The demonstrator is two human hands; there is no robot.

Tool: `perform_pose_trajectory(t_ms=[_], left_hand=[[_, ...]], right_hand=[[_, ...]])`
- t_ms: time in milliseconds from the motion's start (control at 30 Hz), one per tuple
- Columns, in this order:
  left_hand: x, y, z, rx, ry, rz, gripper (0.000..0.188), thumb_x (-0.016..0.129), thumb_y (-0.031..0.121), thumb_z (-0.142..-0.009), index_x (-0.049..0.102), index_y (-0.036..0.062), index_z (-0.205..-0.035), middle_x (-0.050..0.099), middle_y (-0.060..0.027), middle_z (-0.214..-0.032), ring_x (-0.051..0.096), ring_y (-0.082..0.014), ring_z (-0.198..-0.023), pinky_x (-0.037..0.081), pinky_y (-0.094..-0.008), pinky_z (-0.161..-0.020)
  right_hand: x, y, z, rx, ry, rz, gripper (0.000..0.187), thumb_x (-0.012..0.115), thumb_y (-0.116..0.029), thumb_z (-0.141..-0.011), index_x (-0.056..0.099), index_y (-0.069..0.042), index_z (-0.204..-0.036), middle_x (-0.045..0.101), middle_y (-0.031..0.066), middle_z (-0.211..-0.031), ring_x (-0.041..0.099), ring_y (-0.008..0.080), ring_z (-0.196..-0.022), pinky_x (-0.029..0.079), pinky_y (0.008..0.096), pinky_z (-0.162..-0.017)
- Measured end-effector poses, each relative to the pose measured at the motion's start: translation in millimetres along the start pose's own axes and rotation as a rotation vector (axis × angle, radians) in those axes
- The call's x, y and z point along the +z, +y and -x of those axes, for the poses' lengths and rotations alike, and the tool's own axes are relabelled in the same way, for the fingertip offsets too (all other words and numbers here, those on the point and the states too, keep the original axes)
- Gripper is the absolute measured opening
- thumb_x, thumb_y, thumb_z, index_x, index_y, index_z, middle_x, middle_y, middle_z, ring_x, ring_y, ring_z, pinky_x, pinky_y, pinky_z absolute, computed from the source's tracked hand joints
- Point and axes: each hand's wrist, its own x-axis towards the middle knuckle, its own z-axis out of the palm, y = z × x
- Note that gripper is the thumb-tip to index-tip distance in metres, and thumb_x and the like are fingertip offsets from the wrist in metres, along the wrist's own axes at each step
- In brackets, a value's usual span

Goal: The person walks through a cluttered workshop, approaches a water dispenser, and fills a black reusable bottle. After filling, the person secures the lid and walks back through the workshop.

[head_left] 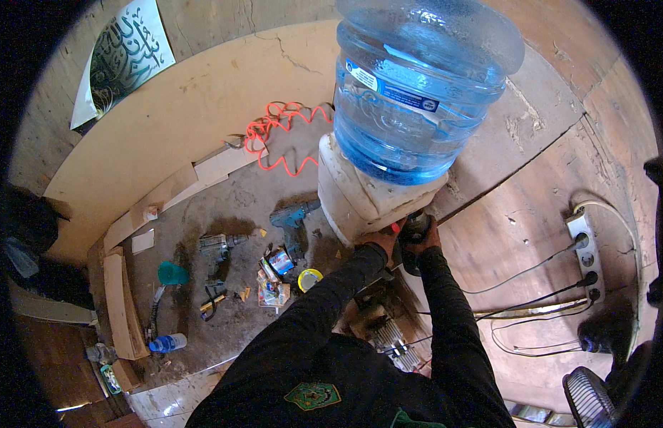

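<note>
Hands: left hand (378, 242) rests against the near lower edge of the cream plastic water dispenser (360, 196); right hand (420, 234) is clenched round a dark, rounded power tool (415, 227) pressed to the same spot.
Tool: looks stiff and compact, likely weighty; best held round its body, as now.
Dispenser: centre of scene, carrying the big blue water bottle (417, 85), so probably top-heavy; steady it low.
Floor, left: teal cordless drill (292, 217), grey drill (217, 246), orange coiled cable (274, 132).
Right: white power strip (584, 253).
</note>
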Motion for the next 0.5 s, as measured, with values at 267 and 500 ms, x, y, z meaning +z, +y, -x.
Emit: perform_pose_trajectory(t_ms=[267,500], left_hand=[[34,-6,-20,0.018,0.024,-0.033,0.120,0.079,0.036,-0.079,-0.006,0.0277,-0.163,0.062,-0.0239,-0.135,0.061,-0.0493,-0.119,0.048,-0.0725,-0.093],[-18,3,11,0.009,0.044,0.078,0.125,0.086,0.033,-0.074,-0.001,0.0323,-0.163,0.047,-0.0230,-0.151,0.054,-0.0476,-0.129,0.045,-0.0666,-0.104]], right_hand=[[-9,33,-17,-0.121,0.000,0.326,0.124,0.097,-0.029,-0.048,0.028,-0.005,-0.149,0.056,0.0202,-0.137,0.056,0.0310,-0.128,0.048,0.0428,-0.108],[-13,72,-39,0.051,-0.082,-0.320,0.113,0.096,-0.027,-0.052,0.034,-0.005,-0.143,0.059,0.0181,-0.131,0.059,0.0280,-0.121,0.049,0.0438,-0.104]])
